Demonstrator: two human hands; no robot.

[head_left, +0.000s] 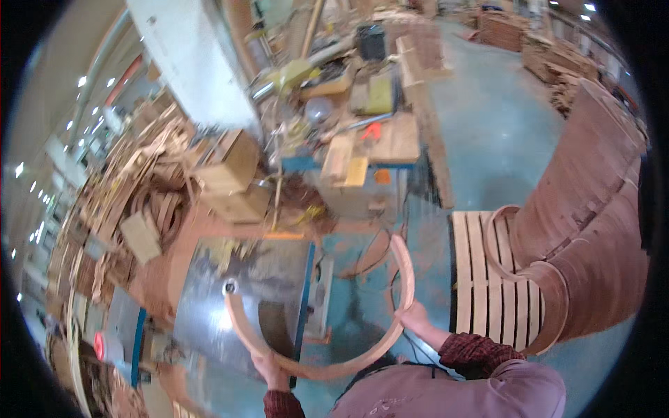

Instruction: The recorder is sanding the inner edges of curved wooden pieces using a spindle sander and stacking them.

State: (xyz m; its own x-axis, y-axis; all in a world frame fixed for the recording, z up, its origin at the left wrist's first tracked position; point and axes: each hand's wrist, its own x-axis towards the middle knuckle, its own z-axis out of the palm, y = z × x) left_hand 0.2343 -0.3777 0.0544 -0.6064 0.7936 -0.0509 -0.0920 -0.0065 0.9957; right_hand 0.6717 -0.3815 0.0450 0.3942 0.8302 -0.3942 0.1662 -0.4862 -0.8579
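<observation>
A pale wooden arc, curved like a wide U (348,367), is held between my two hands. My left hand (269,369) is closed round its lower left part, and my right hand (416,318) grips its right side. The left end of the arc lies over a shiny metal machine table (203,334), close beside a small round spindle (229,286) that stands up from it. Its right end sticks up past the table's blue edge, over the floor. The fingers of both hands are partly hidden by the wood.
At right, tall stacks of curved wooden pieces (575,188) stand on a slatted pallet (481,292). Ahead is a cluttered workbench (404,139), with a white column (198,63) to its left. Scrap wood (157,181) heaps up at left. A red-and-white container (104,346) sits at the lower left.
</observation>
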